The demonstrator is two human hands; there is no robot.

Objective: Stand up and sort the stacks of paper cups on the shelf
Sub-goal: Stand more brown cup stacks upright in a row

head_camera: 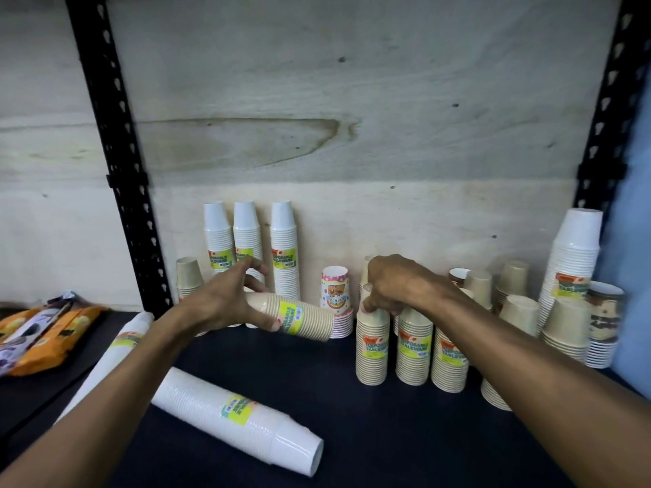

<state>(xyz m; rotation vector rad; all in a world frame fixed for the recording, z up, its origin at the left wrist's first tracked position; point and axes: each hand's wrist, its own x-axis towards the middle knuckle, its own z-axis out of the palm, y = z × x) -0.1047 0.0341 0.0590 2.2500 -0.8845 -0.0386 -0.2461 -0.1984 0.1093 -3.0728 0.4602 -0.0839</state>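
My left hand [225, 297] grips a tan cup stack [299, 320] with a yellow label, held sideways above the dark shelf [370, 434]. My right hand [394, 287] pinches the top of an upright tan stack [372, 350], the leftmost of three standing in a row. Two long white stacks lie flat: one [236, 413] near the front, another [116, 350] under my left forearm. Three white stacks [248, 237] stand against the back wall. A patterned pink cup stack [336, 297] stands behind the held one.
More tan stacks [518, 311] and a tall white stack [570, 262] crowd the right side, beside a brown printed stack [604, 322]. Orange snack packets [42, 336] lie on the neighbouring shelf at left. Black slotted uprights [119, 153] frame the bay.
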